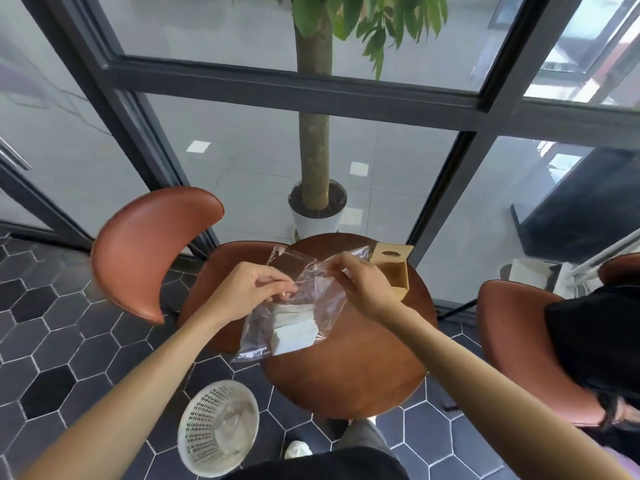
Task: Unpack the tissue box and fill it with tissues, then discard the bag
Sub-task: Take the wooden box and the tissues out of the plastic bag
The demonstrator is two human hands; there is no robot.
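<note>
Tissues point(294, 332), a white folded stack, are sitting low inside a clear plastic bag point(304, 299) that is hanging over the left half of a round wooden table point(353, 379), its lower corner draping past the table's left edge. Both hands are working at the bag's upper part, well above the stack. Left hand point(247, 291) is pinching the film between thumb and fingertips at the bag's left side; right hand point(363, 284) is pinching the film on the right side, fingers pressed together on a raised fold. The stack is lying below and between the two grips, nearer the person than either pinch, not touching the hands. Crumpled film is standing up between the hands, and a flat stretch of the bag is reaching toward the far side of the table. Wooden tissue box point(394, 271) is standing at the far right of the tabletop, just right of the right hand, its open side facing up and a panel with an oval slot tilted up at its far end; whether that panel is attached cannot be told. White perforated wastebasket point(218, 427) is standing on the dark hexagon-tile floor, near left of the table, with something pale inside. Brown chair point(156, 251) is standing far left; a potted tree point(317, 202) is showing beyond the table, behind the glass.
</note>
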